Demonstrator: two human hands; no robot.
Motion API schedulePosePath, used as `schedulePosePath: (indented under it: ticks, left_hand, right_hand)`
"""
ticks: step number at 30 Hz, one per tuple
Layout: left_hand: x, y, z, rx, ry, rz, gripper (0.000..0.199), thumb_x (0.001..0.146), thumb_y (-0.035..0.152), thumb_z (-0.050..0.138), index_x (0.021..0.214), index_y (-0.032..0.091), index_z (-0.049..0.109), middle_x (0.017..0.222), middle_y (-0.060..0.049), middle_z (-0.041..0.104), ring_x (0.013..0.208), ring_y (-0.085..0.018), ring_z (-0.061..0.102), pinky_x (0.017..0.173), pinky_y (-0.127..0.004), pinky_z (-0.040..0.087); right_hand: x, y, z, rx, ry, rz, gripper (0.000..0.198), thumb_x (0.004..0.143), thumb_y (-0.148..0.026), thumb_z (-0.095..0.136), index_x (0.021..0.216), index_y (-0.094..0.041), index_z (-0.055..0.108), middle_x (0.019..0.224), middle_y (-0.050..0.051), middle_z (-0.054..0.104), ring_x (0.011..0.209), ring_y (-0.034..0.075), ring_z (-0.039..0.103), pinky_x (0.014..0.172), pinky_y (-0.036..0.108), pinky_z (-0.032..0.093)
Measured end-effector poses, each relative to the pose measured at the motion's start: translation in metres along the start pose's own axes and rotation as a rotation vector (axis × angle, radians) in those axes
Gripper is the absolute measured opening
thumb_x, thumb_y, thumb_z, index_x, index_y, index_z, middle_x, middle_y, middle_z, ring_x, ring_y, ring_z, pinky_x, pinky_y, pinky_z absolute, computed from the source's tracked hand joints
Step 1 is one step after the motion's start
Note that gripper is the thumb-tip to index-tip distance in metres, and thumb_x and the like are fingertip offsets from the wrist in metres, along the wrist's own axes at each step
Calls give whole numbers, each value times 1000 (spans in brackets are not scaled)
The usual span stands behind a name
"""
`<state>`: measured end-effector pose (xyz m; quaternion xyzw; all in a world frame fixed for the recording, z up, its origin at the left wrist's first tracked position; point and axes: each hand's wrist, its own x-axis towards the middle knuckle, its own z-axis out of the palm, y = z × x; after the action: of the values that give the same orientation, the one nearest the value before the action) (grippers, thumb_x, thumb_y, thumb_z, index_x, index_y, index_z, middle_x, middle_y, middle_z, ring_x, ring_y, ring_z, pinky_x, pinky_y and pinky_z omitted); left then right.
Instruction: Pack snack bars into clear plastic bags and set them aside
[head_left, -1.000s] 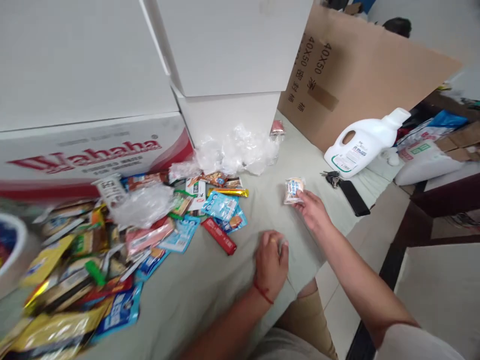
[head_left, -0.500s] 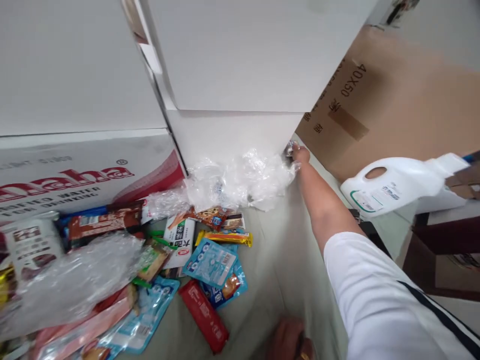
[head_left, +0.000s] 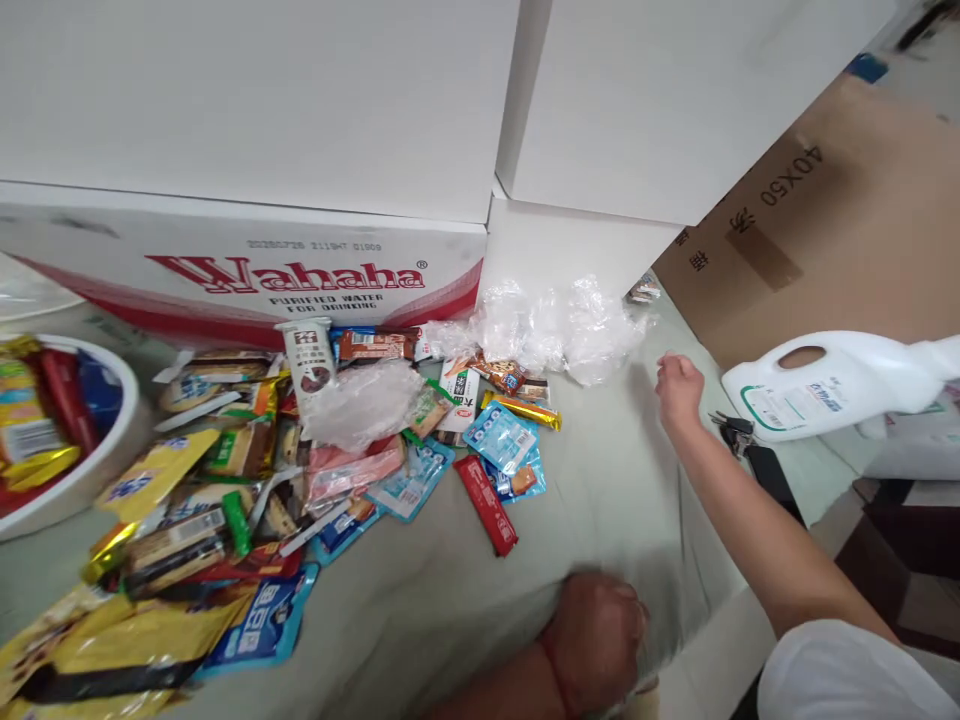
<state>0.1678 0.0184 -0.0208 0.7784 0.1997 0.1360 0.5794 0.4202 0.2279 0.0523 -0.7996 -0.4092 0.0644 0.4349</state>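
My right hand (head_left: 679, 392) hovers over the green-grey cloth, fingers curled together, and no object shows in it. Beyond it, a small shiny packet (head_left: 644, 288) lies by the bottom corner of the white box (head_left: 577, 245). Crumpled clear plastic wrap (head_left: 559, 335) sits in front of that box, apart from my hand. My left hand (head_left: 598, 640) is a closed fist near the bottom edge, resting on the cloth, with nothing visible in it. Nearest to it is a red wrapped bar (head_left: 486, 505). Blue snack pouches (head_left: 506, 440) and a yellow wrapped bar (head_left: 523, 411) lie farther back.
Many mixed snack packets (head_left: 217, 535) cover the left side, beside a white round tub (head_left: 124, 440) holding more. A Wahaha water carton (head_left: 315, 270) stands behind. At right are a white jug (head_left: 832, 385), a black object (head_left: 772, 480) and a large brown carton (head_left: 847, 230).
My right hand has drawn back from the box corner toward me, leaving the small shiny packet there. The view has swung left, and more of my left fist shows.
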Motion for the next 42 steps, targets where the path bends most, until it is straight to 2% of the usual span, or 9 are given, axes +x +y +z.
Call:
schedulePosePath:
  ticks: [7,10,13,18,21,25,29,38,42]
  left_hand:
    - [-4,23,-20,-19,129,-17,20,60,-2,54,56,18,54,63,1,57,65,-14,52,61,-26,34]
    - [-32,32,-33,-106,240,-25,22,61,-2,48,58,18,55,66,1,57,65,-14,52,62,-26,34]
    - [-70,26,-53,-163,366,6,21,63,1,45,59,18,56,66,0,58,66,-14,53,63,-26,34]
    - [-113,3,-103,-483,621,12,13,69,13,50,60,19,56,65,-1,59,66,-15,51,67,-28,38]
    - [-117,0,-125,-679,621,59,9,75,23,61,67,18,59,68,0,60,67,-14,51,66,-27,39]
    - [-115,7,-133,-1009,584,37,29,83,45,71,94,19,64,94,-4,68,76,-13,60,65,-25,43]
    - [-115,8,-131,-1148,521,-32,65,81,73,68,122,23,61,111,-7,68,77,-14,64,54,-21,42]
    - [-114,-8,-127,-976,716,-60,63,60,66,90,80,19,55,72,4,59,61,-8,55,52,-20,41]
    - [-113,-9,-127,-948,747,-74,63,61,68,88,78,20,51,63,6,56,51,-7,49,47,-19,32]
  right_hand:
    - [-94,-54,7,-11,-359,-393,27,93,-44,57,89,-21,71,81,2,65,72,18,57,72,30,46]
    - [-91,-77,22,-263,-247,-507,35,90,-28,56,121,-20,69,122,12,65,94,23,64,83,34,48]
    - [-79,-84,28,-399,-157,-366,51,84,-23,63,135,-18,61,135,16,59,103,27,64,85,36,48]
    - [-82,-84,3,-351,-121,-283,28,90,-26,58,115,-16,65,100,11,69,91,24,64,86,36,48]
    - [-110,-88,-24,9,-107,-221,32,87,-38,64,113,-20,60,88,2,65,71,17,56,69,29,47]
    - [-178,-94,-37,747,-473,136,36,72,-43,82,85,-23,56,69,-7,48,49,7,31,46,21,29]
    - [-257,-96,-14,879,-804,373,40,66,-42,89,90,-19,65,63,-8,46,46,4,24,42,18,21]
    - [-303,-86,3,766,-646,299,42,70,-49,87,92,-21,63,58,-11,40,46,5,24,43,21,19]
    - [-297,-78,-16,630,-514,-12,41,83,-53,76,109,-22,65,83,-2,58,57,10,42,52,25,38]
